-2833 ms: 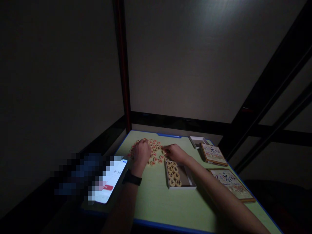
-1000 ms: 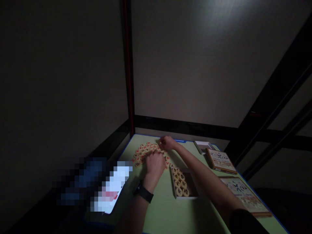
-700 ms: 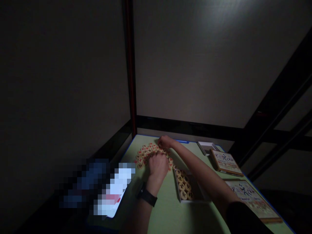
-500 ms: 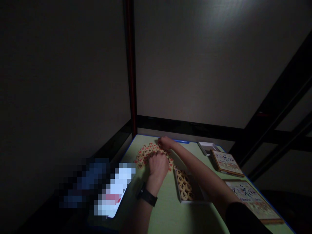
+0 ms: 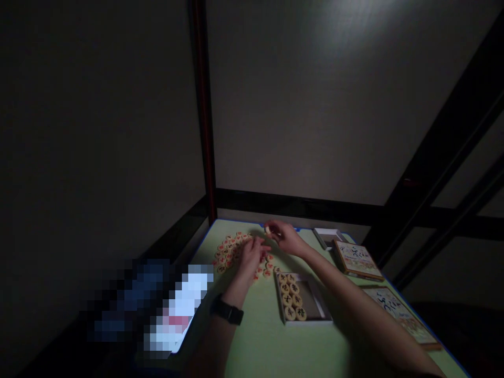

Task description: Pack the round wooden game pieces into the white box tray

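Round wooden Chinese chess pieces point(image 5: 225, 253) with red and black characters lie in a loose pile at the table's far left. My right hand point(image 5: 287, 239) is raised beside the pile, a single Chinese chess piece point(image 5: 268, 230) pinched between its fingertips. Over the pile's right side is my left hand point(image 5: 251, 256), turned sideways with its fingers apart; I see nothing held in it. Nearer to me, a shallow white box point(image 5: 315, 302) has two columns of black-character pieces point(image 5: 292, 297) along its left side, and its right part is bare.
A brown-edged printed box point(image 5: 358, 258) stands at the right, with a similar one point(image 5: 403, 317) nearer. Behind them is a white tray-like box part point(image 5: 328, 237). A bright, pixelated flat device point(image 5: 185, 304) lies at the left table edge. Walls close in behind and left.
My right hand has lifted away from the pile and moved right with a Chinese chess piece. My left hand has turned and its fingers have spread. The view has shifted slightly.
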Motion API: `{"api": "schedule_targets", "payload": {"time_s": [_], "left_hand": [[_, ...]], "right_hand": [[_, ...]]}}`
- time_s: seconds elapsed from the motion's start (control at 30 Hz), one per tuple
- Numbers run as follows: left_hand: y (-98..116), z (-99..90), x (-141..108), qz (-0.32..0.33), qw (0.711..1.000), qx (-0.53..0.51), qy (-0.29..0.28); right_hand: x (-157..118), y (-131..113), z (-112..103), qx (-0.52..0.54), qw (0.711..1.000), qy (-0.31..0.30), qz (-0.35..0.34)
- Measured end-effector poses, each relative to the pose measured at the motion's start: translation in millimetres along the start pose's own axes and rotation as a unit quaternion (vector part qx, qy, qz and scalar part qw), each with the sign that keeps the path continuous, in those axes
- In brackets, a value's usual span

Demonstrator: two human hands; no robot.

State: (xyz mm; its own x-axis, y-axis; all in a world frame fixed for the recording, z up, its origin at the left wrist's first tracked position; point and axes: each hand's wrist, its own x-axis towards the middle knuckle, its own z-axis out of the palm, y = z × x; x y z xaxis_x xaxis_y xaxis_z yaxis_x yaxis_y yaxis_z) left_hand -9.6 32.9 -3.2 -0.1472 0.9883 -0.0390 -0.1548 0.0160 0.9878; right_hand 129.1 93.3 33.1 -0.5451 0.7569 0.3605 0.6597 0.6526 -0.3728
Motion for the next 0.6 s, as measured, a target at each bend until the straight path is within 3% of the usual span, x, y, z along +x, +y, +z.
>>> {"api": "schedule_targets", "payload": {"time_s": [0.1,0.23,0.33,0.47,0.6], "left_hand": [[-7,6.7,-4,-0.057,0.972,-0.195,-0.122],[-10,13.7,-17,-0.086,0.946,-0.235,-0.205],[-9,16.0,-23,-0.099,0.935,-0.242,-0.240],[-8,14.1,-23,-0.070,0.929,-0.250,-0.263],[-7,10.7,-20,-0.043,0.927,-0.263,-0.265]], "right_hand": [[-41,-12,-10,0.078,0.991,0.065,-0.092],[-81,-25,-16,0.077,0.983,0.094,-0.135],[-96,-27,-15,0.073,0.980,0.140,-0.121],[-107,-23,-14,0.082,0.962,0.257,-0.039],[-114,-21,-16,0.047,0.955,0.290,-0.037]]}}
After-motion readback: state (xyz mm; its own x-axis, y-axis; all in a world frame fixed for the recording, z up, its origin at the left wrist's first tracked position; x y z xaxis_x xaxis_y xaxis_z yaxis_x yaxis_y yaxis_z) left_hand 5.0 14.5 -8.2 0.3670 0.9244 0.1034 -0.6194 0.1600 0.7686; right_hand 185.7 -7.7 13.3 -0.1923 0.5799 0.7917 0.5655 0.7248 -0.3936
